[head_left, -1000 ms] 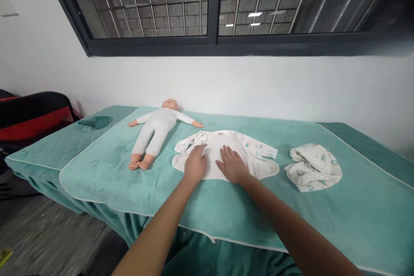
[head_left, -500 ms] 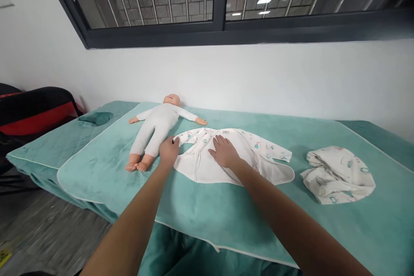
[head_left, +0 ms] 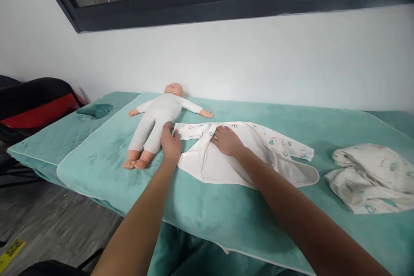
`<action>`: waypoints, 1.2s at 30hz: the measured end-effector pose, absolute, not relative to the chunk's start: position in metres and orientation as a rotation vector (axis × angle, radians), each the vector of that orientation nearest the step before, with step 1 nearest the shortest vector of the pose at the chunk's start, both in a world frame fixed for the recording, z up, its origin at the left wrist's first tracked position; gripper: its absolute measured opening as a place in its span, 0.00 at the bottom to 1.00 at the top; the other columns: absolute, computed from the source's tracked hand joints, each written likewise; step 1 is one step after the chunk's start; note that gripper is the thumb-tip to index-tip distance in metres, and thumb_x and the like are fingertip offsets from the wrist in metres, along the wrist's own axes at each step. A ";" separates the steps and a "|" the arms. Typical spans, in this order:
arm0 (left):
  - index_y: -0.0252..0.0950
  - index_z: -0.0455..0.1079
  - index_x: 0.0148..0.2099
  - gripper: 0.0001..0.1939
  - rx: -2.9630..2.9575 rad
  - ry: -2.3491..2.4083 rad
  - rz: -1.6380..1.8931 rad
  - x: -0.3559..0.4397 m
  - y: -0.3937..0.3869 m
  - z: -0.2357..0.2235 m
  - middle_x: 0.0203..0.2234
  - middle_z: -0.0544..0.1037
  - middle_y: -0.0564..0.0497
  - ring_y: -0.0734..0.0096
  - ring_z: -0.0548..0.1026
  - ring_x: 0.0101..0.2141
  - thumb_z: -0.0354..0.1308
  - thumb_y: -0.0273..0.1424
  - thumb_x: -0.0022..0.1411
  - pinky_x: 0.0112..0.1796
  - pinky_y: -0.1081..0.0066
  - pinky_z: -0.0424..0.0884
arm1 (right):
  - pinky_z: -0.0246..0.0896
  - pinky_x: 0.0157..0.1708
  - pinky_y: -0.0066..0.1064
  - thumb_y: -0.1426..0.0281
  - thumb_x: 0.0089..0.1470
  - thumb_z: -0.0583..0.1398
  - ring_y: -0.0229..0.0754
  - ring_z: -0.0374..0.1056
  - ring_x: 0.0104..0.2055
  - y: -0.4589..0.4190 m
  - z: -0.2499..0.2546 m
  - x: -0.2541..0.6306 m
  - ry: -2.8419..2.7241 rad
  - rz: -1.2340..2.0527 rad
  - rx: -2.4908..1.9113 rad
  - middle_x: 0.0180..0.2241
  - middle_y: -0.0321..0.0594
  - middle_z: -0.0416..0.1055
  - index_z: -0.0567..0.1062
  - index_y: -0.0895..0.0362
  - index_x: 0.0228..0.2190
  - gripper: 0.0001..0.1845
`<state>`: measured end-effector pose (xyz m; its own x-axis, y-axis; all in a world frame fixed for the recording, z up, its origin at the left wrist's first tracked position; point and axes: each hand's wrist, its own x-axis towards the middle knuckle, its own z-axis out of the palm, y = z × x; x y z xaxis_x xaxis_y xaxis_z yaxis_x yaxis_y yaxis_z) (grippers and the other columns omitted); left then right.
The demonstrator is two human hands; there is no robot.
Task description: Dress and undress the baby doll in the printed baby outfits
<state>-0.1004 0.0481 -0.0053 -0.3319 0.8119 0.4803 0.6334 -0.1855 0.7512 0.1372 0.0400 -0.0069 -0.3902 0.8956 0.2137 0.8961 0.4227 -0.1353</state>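
Observation:
A white baby shirt (head_left: 233, 161) with printed sleeves lies spread open, its inside facing up. My left hand (head_left: 170, 141) is at the cuff of its left-side sleeve (head_left: 192, 130); thumb and forefinger are apart, with no cloth visibly pinched between them. My right hand (head_left: 228, 140) rests palm down on the shirt near the collar label, fingers stretched out and slightly bent. Just left of the shirt, a baby doll (head_left: 155, 123) in a white body lies on its back, arms spread, head toward the wall.
A bunched printed cloth (head_left: 375, 179) lies to the right on the green bed cover (head_left: 106, 159). A white wall and dark window frame (head_left: 155, 15) stand behind the bed. A black and red chair (head_left: 42, 105) is at the left.
My left hand has loosened from the sleeve cuff, and the sleeve lies straighter. My right hand stays on the shirt near the collar. The view has tilted downward.

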 end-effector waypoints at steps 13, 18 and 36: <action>0.36 0.70 0.41 0.18 1.982 2.045 1.554 -0.096 0.030 0.009 0.45 0.72 0.42 0.55 0.70 0.50 0.49 0.15 0.52 0.52 0.61 0.65 | 0.43 0.67 0.49 0.54 0.67 0.47 0.57 0.48 0.70 -0.062 -0.004 0.112 -2.533 0.041 -1.485 0.67 0.62 0.53 0.60 0.72 0.64 0.37; 0.38 0.73 0.33 0.12 1.877 2.117 1.263 -0.099 0.033 0.007 0.31 0.77 0.47 0.58 0.74 0.38 0.51 0.20 0.54 0.40 0.64 0.65 | 0.41 0.68 0.50 0.51 0.65 0.49 0.57 0.46 0.71 -0.115 0.004 0.107 -2.574 0.238 -1.350 0.68 0.62 0.51 0.59 0.70 0.65 0.40; 0.39 0.76 0.31 0.12 1.668 2.115 1.201 -0.104 0.043 0.002 0.24 0.77 0.51 0.64 0.71 0.27 0.51 0.24 0.53 0.29 0.69 0.59 | 0.64 0.43 0.46 0.48 0.54 0.56 0.57 0.71 0.45 -0.091 0.001 0.371 -1.260 0.093 -2.362 0.44 0.55 0.76 0.74 0.61 0.50 0.34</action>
<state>-0.1036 0.0434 0.0019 -0.3476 0.8815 0.3195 0.7261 0.0375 0.6866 0.3705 -0.0907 0.0010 0.5788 0.8012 0.1521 0.7702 -0.4758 -0.4247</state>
